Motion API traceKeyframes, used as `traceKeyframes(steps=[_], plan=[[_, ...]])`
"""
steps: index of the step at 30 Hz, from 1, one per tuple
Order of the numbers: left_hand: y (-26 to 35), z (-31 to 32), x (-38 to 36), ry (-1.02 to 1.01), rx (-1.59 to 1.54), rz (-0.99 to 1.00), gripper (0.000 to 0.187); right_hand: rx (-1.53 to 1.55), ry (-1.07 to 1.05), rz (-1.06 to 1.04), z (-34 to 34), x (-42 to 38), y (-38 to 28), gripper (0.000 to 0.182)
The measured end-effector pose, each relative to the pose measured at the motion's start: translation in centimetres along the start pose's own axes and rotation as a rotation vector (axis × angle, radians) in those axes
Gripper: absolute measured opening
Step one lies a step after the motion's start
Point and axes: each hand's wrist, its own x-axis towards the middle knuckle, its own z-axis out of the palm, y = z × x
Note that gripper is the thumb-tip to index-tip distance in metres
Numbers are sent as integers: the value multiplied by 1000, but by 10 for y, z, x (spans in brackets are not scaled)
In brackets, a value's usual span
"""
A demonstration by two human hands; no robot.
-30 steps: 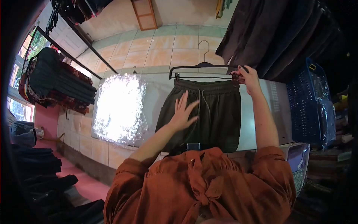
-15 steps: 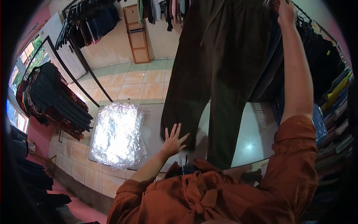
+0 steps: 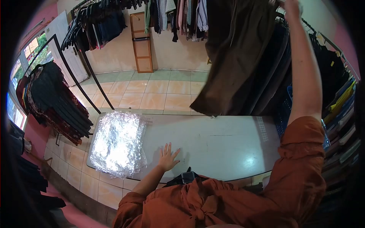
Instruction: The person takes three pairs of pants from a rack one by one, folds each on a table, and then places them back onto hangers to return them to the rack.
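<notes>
Raised high at the upper right, my right hand (image 3: 292, 11) is closed at the top of a pair of dark olive-brown trousers (image 3: 237, 64). The waistband and the exact grip are cut off by the frame's upper edge. The trouser legs hang beyond the table's far edge, beside other dark trousers (image 3: 272, 83) on a rack. Low over the near side of the grey table (image 3: 213, 144), my left hand (image 3: 168, 157) has its fingers spread and holds nothing. To its left lies a stack of shiny clear plastic packaging (image 3: 118, 144).
A black clothes rack (image 3: 62, 57) and hanging dark garments (image 3: 57, 98) stand at the left. More clothes (image 3: 182, 17) hang along the back wall. A blue basket (image 3: 286, 114) sits at the table's right end, near densely hung clothes (image 3: 338, 102).
The trousers have swung up and away from over the table toward the rack at the far right. My left hand has drawn slightly left and down, off the trouser leg.
</notes>
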Motion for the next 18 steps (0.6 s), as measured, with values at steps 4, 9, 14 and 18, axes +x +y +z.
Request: traceKeyframes(steps=[4,9,14,18], plan=[[-22,37,-22,-5,31,-57,60,-366,-18,-62,21,-8,86,32],[-15,29,-35,179,61,14,56,-572,60,29,41,-15,92,34],[-8,16,-38,202,-10,-5,54,-689,125,42,60,11,95,35],[-9,16,-36,215,-60,-21,51,-687,89,90,73,22,98,36]])
